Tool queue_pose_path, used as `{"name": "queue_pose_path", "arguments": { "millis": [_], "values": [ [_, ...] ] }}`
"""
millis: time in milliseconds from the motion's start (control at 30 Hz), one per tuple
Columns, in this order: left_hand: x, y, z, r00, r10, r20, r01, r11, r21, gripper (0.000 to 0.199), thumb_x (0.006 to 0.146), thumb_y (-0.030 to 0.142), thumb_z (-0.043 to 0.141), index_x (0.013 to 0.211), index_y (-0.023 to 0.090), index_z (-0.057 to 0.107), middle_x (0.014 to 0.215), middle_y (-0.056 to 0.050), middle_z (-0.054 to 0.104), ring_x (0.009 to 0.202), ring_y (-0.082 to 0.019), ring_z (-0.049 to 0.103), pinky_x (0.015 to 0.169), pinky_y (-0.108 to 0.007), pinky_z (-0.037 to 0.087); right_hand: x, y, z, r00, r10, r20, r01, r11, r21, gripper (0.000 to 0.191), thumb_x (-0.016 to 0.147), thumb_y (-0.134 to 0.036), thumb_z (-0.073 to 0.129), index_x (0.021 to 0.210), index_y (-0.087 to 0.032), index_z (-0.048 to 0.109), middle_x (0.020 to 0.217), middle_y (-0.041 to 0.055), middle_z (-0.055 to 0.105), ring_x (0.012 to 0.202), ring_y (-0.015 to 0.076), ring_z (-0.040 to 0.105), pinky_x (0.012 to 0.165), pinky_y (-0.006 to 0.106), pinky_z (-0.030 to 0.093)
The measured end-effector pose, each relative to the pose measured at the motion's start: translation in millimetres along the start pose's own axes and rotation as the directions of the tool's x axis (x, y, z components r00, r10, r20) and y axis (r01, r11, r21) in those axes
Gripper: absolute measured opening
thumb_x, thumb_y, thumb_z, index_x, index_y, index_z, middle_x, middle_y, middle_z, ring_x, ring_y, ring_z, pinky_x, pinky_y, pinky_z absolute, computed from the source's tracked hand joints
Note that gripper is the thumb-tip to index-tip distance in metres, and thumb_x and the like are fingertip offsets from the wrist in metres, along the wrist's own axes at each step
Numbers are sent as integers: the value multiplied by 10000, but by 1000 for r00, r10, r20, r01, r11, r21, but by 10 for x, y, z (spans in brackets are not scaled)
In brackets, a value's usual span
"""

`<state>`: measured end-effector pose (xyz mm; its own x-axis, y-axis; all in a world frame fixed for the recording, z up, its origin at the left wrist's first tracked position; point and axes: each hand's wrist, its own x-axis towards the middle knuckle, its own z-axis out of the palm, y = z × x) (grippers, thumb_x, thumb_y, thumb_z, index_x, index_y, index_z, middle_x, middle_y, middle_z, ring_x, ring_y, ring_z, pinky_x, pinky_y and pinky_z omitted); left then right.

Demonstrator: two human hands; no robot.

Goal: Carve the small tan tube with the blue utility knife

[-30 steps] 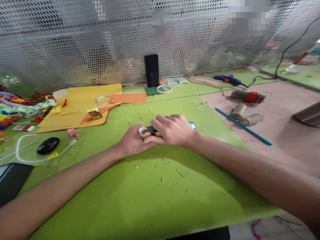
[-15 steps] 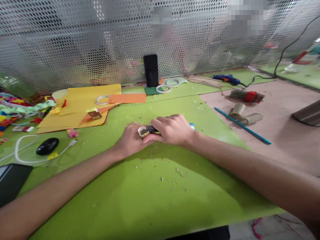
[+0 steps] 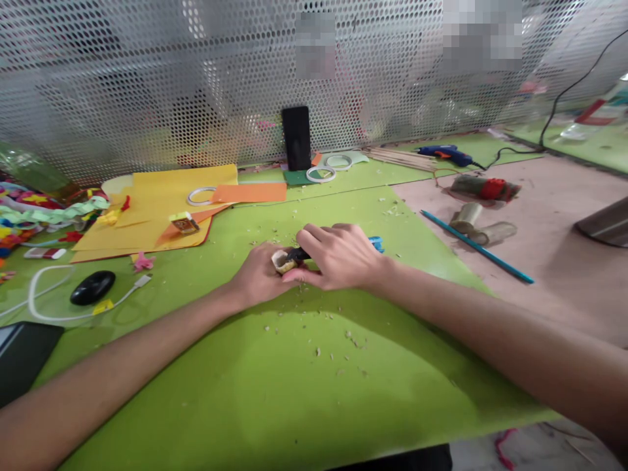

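My left hand (image 3: 258, 276) is closed around a short pale hollow tube (image 3: 283, 262), whose open end faces me. My right hand (image 3: 338, 256) grips a tool with a dark front part (image 3: 297, 255) that touches the tube's rim. A blue end of the tool (image 3: 377, 244) sticks out beyond my right hand; the rest is hidden by the fingers. Both hands meet over the green tabletop (image 3: 245, 392), where small pale shavings (image 3: 349, 335) lie scattered.
Yellow sheets (image 3: 147, 216), a black mouse (image 3: 93, 288) and a white cable lie left. A black phone (image 3: 297, 139) leans on the mesh panel. Rightward are a blue stick (image 3: 475, 246), pale tube pieces (image 3: 494, 233), a red-wrapped bundle (image 3: 490, 188) and a glue gun (image 3: 445, 155).
My right hand has shifted and turned slightly, and more of the tool's blue end shows. My left hand keeps its hold on the tube with hardly any movement.
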<state>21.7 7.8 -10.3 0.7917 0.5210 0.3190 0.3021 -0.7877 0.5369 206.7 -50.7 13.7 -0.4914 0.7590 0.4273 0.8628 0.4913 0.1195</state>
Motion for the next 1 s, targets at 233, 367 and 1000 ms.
{"name": "queue_pose_path", "arguments": {
  "millis": [233, 367, 1000],
  "values": [
    [2, 2, 15, 994, 63, -85, -61, 998, 29, 211, 796, 357, 660, 714, 175, 592, 656, 18, 627, 584, -111, 558, 583, -237, 409, -15, 25, 42, 995, -60, -85, 59, 998, -10, 667, 882, -718, 208, 903, -164, 578, 755, 20, 567, 527, 98, 397, 493, 284, 144],
    [12, 3, 24, 991, 81, -111, -75, 995, 63, 188, 819, 334, 636, 748, 177, 562, 687, 10, 624, 609, -120, 549, 592, -252, 402, -11, 56, 59, 990, -71, -125, 69, 997, -19, 627, 885, -706, 260, 880, -174, 591, 740, 15, 587, 563, 109, 460, 507, 281, 167],
    [-2, -14, 1, 992, 24, -124, 8, 968, 251, 247, 856, 421, 603, 791, 183, 580, 707, 5, 641, 641, -144, 557, 633, -289, 361, -6, 56, 50, 999, 40, 11, -40, 999, 9, 693, 877, -729, 193, 891, -185, 623, 701, 18, 621, 520, 103, 436, 512, 278, 123]
  ]
}}
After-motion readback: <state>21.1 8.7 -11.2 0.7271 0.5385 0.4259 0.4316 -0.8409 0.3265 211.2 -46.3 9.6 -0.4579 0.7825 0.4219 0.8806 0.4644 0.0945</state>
